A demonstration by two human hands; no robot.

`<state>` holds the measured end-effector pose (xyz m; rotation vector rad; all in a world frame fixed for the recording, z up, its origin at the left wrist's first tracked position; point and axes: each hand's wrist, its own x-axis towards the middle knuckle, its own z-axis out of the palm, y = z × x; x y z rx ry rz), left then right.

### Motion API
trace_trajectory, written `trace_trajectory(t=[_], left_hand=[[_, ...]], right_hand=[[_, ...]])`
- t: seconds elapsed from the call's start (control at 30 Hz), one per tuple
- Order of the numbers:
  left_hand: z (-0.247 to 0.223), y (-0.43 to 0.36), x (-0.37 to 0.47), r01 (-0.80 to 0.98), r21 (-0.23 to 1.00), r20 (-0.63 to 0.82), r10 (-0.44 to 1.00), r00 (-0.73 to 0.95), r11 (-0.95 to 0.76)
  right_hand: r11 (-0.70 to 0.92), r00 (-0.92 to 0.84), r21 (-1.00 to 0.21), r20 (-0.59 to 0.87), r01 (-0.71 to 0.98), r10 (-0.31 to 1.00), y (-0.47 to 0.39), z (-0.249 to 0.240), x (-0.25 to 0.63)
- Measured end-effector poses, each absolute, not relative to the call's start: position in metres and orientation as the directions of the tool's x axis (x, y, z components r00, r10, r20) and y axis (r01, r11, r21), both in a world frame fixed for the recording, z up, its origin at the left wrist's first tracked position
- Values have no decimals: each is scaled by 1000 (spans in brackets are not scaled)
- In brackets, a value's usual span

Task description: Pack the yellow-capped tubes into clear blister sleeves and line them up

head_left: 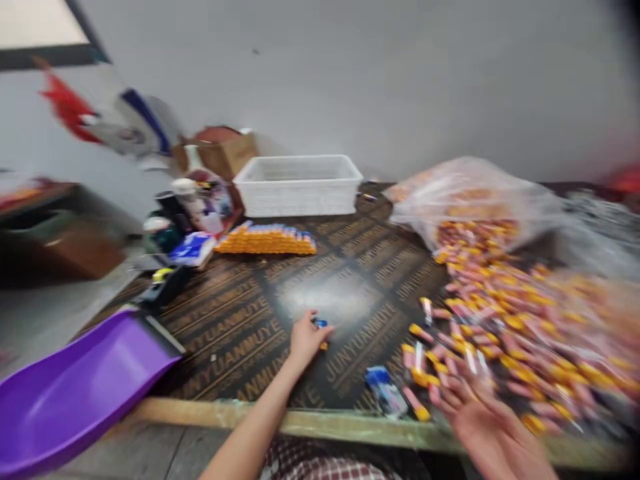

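Note:
My left hand (304,339) is over the middle of the dark printed board, its thumb and fingers closed around a small blue-and-yellow piece (321,324) that they mostly hide. At the near right, my right hand (487,417) is turned palm up with its fingers stretched out, slightly blurred. Its fingertips are at the edge of a loose heap of small pink pieces with yellow ends (520,340). I cannot tell whether they touch any. Between the hands, near the front edge, lies a blue-and-clear plastic packet (386,392).
A neat row of orange-and-blue pieces (267,240) lies before a white plastic basket (300,197). A clear bag (475,190) spills the heap at right. Bottles (187,193), a black-handled tool (167,287) and a purple dustpan-like scoop (95,380) are at left. The table's wooden edge (350,427) runs in front.

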<state>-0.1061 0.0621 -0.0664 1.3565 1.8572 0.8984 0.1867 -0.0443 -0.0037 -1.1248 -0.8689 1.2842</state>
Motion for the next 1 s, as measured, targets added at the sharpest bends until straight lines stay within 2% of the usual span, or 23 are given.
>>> trace_trajectory(t=[0.07,0.13,0.2,0.27,0.33,0.43,0.53,0.63,0.77,0.83,0.9,0.97,1.0], left_hand=[[-62,70,-93,729,660,-61,980,-188,181],[-56,74,-84,851,504,-57,989,-138,148],[-49,76,-79,906,402,-82,991,-109,133],[-40,74,-75,923,355,-85,988,-127,149],[-31,66,-69,918,354,-25,983,-183,180],[-26,43,-49,895,438,50,991,-125,90],[-36,15,-21,822,562,-26,992,123,-87],[-53,-2,-2,759,649,-93,985,145,-50],[-63,-4,-1,680,733,-124,989,79,37],[-62,-3,-4,663,748,-117,990,82,34],[-61,-3,-7,648,761,-110,990,84,30],[-61,-3,-7,643,765,-108,991,78,33],[-61,-4,-7,647,762,-107,991,75,33]], right_hand=[[-158,164,-942,-214,-297,963,-52,-1,199],[-176,283,-969,-220,-172,934,-56,-3,212],[-162,410,-979,-99,122,907,-59,-8,226],[-104,405,-882,104,460,909,-60,-17,238],[6,270,-746,249,666,930,-55,-24,244],[151,86,-649,319,746,944,-34,-29,236],[150,36,-558,307,816,951,-8,-29,215],[57,34,-432,199,900,979,10,-31,196],[26,23,-411,114,911,993,14,-40,190],[16,41,-456,115,890,992,12,-42,193],[6,71,-641,94,767,993,7,-42,198],[-21,71,-888,13,459,997,2,-40,200],[-44,39,-964,-34,263,999,-1,-38,200]])
